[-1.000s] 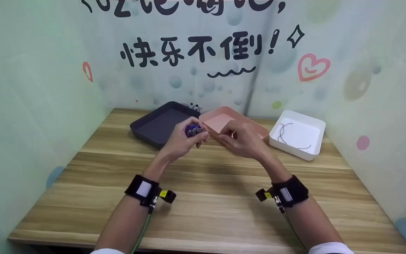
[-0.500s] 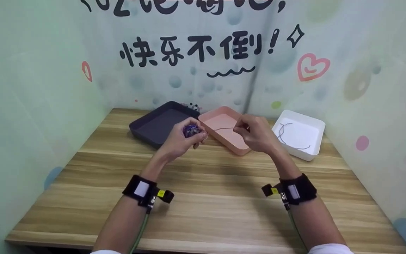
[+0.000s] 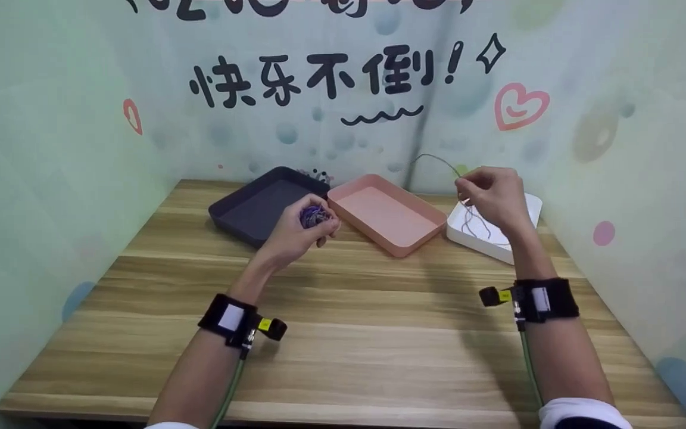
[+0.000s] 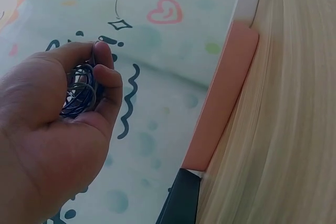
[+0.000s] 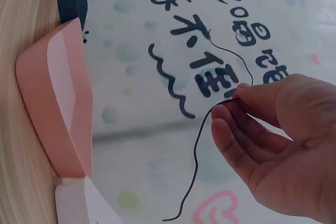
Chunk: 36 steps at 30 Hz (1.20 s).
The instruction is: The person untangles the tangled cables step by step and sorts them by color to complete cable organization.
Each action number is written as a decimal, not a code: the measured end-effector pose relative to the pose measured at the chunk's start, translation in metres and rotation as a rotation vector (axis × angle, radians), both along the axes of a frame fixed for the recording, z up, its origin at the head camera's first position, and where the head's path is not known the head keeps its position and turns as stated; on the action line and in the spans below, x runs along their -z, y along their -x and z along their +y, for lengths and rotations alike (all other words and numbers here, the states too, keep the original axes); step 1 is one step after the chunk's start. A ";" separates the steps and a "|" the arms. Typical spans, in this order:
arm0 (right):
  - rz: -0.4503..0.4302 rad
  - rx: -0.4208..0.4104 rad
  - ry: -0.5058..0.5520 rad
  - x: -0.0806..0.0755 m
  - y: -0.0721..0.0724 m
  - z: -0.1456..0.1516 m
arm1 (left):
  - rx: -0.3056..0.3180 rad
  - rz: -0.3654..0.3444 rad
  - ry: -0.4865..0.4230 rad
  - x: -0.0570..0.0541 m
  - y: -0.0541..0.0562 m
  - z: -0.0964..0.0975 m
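Our left hand [image 3: 296, 231] grips bundled cords [image 3: 314, 217]; our right hand [image 3: 496, 195] pinches one cord [image 5: 196, 156]. Trays [image 3: 386, 215] line the wooden surface's [image 3: 343, 333] far edge, by a spotty wall [image 3: 286, 113].

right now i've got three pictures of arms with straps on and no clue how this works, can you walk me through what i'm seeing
There is no machine: a person works with two bare hands, and a strap on each wrist carries a small camera. The widest picture comes from a camera on the person's head, looking forward and down; the other two come from the wrist cameras, each watching its own hand. On the table stand a dark tray, a pink tray and a white tray with thin strands in it. The left hand holds a bundle; the right hand pinches a single strand.
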State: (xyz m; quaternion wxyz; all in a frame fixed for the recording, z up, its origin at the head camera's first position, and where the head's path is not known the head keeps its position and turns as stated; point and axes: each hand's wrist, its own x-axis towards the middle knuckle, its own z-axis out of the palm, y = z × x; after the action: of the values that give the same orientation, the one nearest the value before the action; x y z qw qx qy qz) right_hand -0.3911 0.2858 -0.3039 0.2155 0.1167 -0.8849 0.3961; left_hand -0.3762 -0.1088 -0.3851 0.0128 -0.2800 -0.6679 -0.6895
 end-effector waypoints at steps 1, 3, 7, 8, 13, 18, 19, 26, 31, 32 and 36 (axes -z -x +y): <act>-0.007 0.022 0.012 0.000 0.005 0.006 | -0.006 -0.003 0.000 0.000 0.000 -0.001; -0.013 0.075 0.018 0.002 0.016 0.017 | -0.016 -0.012 0.009 0.001 -0.001 -0.002; -0.046 0.186 0.018 0.017 0.037 0.035 | -0.013 -0.036 0.052 0.005 -0.004 -0.004; -0.057 0.211 0.017 0.022 0.042 0.039 | -0.011 -0.041 0.064 0.005 -0.005 -0.005; -0.132 0.336 0.009 0.044 0.063 0.055 | 0.010 -0.046 0.087 0.003 -0.005 -0.004; -0.242 0.478 0.043 0.059 0.075 0.072 | 0.028 -0.037 0.077 -0.002 -0.002 0.000; -0.267 0.503 0.060 0.062 0.076 0.075 | 0.031 -0.038 0.078 -0.002 -0.002 0.001; -0.423 0.574 0.164 0.077 0.077 0.093 | 0.047 -0.043 0.081 0.000 0.001 0.005; -0.440 0.584 0.163 0.079 0.078 0.094 | 0.041 -0.040 0.088 0.004 0.000 0.004; -0.432 0.578 0.151 0.078 0.078 0.094 | 0.039 -0.040 0.088 0.004 0.000 0.004; -0.342 0.504 0.092 0.072 0.075 0.082 | 0.026 -0.064 0.061 0.005 0.000 0.005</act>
State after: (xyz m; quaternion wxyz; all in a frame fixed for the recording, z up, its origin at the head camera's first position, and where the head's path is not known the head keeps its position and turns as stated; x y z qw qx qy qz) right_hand -0.4657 0.3678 -0.3755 0.1599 -0.1848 -0.8905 0.3837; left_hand -0.3764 -0.1034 -0.3900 -0.0261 -0.2664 -0.6849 -0.6777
